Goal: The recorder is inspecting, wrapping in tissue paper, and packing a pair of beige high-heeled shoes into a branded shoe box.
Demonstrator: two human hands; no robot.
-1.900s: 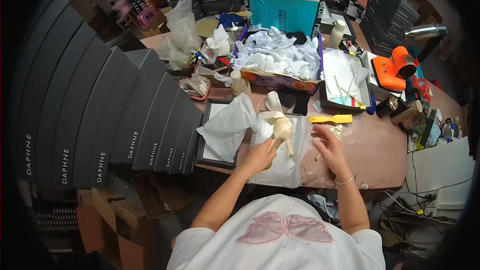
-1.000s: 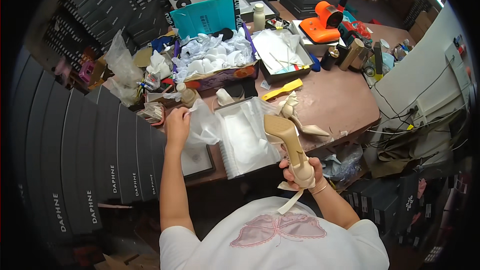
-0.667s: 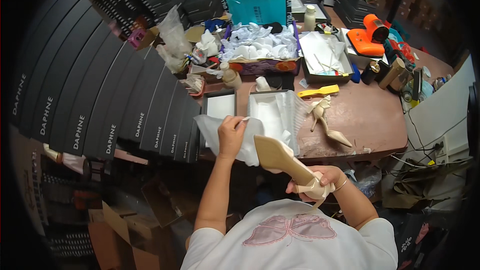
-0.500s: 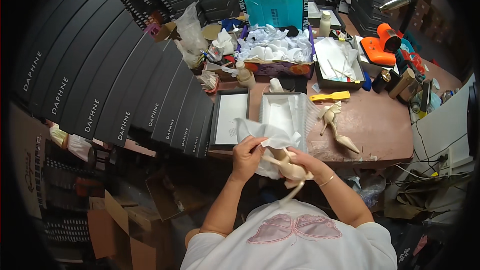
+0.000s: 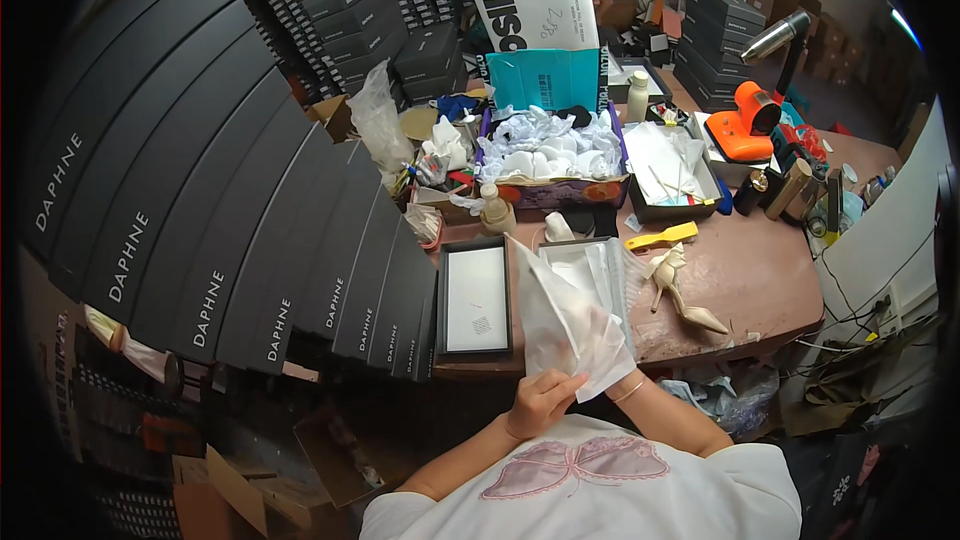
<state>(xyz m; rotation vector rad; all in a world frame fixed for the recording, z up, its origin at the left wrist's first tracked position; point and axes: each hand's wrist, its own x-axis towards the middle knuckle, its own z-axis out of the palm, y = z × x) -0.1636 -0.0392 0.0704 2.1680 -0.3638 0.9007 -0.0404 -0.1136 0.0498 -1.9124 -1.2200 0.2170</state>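
Note:
A thin, translucent white bag (image 5: 560, 315) stands over the table's front edge, in front of my body. My left hand (image 5: 545, 402) pinches its lower edge. My right hand (image 5: 598, 328) reaches up into it; only a pinkish shape shows through, so its fingers and whatever they hold are hidden. The cream high-heeled shoe that was in my right hand is out of sight. Another cream high-heeled shoe (image 5: 682, 292) with a bow lies on the table to the right. Behind the bag is an open shoe box (image 5: 575, 252) with white paper lining.
A black box lid (image 5: 476, 297) lies left of the bag. Tall stacks of dark shoe boxes (image 5: 230, 210) wall off the left side. Farther back are a yellow-handled brush (image 5: 663, 236), a purple carton (image 5: 563, 193) of crumpled paper, a bottle (image 5: 496, 208) and an orange tool stand (image 5: 738, 135).
The white bag has been drawn down over my right hand, and the shoe there has gone from sight. My left hand has moved lower, to the bag's edge. The view has tilted up.

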